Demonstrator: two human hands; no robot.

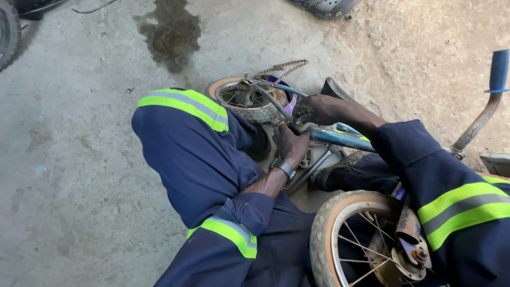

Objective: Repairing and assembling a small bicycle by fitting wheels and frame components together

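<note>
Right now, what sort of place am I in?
Probably a bicycle repair workshop: a bare concrete floor with an oil stain, and both hands on a small bike frame lying beside a loose wheel.

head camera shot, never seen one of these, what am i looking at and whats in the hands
This single picture comes from a camera worn on a person's head, looking down at their own arms and legs. There is no machine: the person, in dark blue overalls with yellow reflective stripes, sits on a concrete floor and works with bare hands. A small child's bicycle lies on its side between their legs. The left hand, with a wristwatch, and the right hand both grip around the blue frame tube; what the fingers pinch is hidden. Beyond them lies one small wheel with a rusty chain looped loose above it. The other wheel is nearest the camera, and a handlebar with a blue grip sticks up on the right.
</note>
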